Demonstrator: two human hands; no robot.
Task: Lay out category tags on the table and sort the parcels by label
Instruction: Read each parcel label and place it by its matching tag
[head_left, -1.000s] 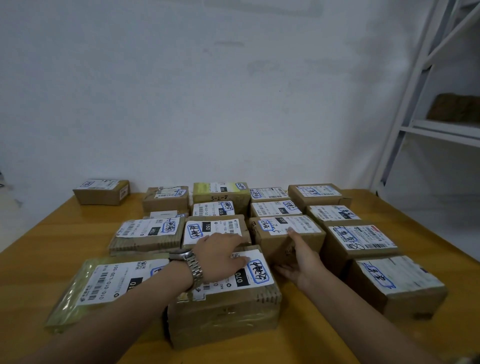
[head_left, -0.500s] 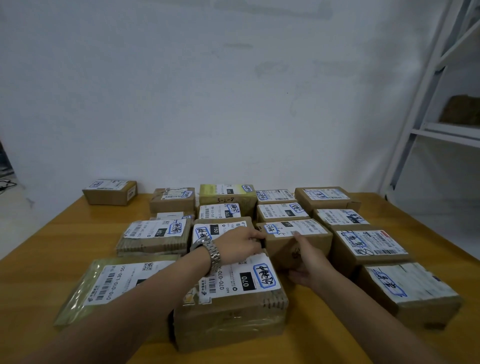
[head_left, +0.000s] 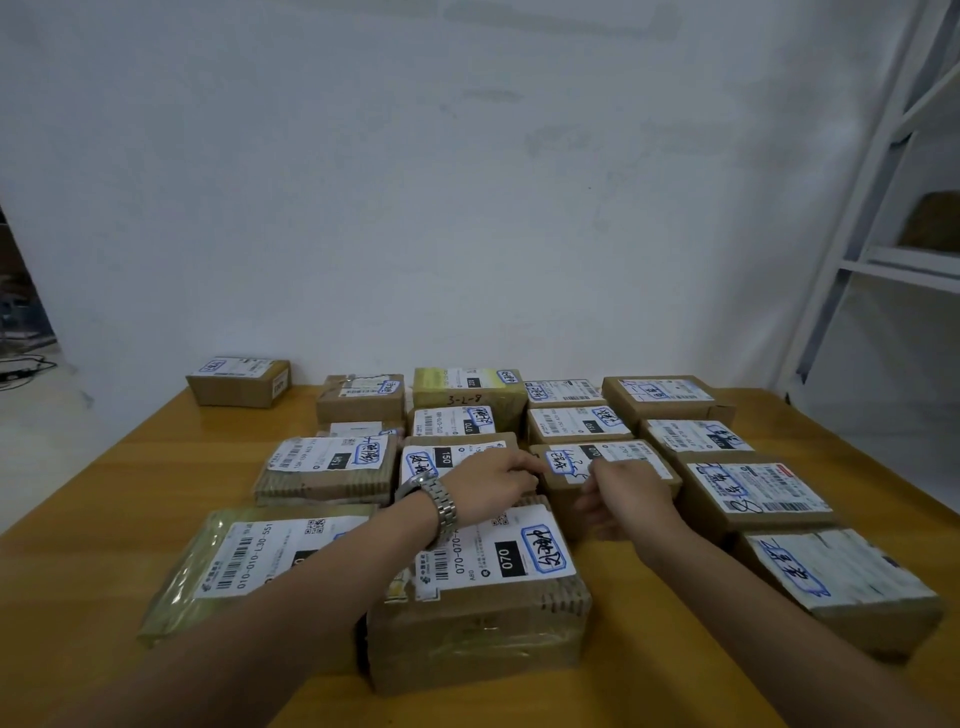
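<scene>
Brown cardboard parcels, each with a white shipping label, sit in rows on the yellow wooden counter (head_left: 104, 493), packed close, most of them touching their neighbours. Many labels carry handwritten marks ringed in blue. Both hands are at the central parcel (head_left: 623, 453), in the middle of the block, just behind the nearest box. The left hand (head_left: 491, 486), with a metal wristwatch (head_left: 441, 506) on that wrist, has its fingers curled and pinching the left edge of this parcel. The right hand (head_left: 631, 496) lies over the parcel's near top edge and front face; it is motion-blurred, so I cannot tell whether it grips or only presses. The central parcel rests flat on the counter, label up. The nearest box, the 070 parcel (head_left: 483, 613), lies under the left forearm. Left of it lies a flat parcel in yellowish clear wrap (head_left: 249, 566). At the right, a column of boxes runs from the near edge to the far row. One lone parcel (head_left: 239, 382) sits apart at the far left corner, against the white wall (head_left: 467, 208). A pale metal shelf rack (head_left: 883, 208) stands at the right.
</scene>
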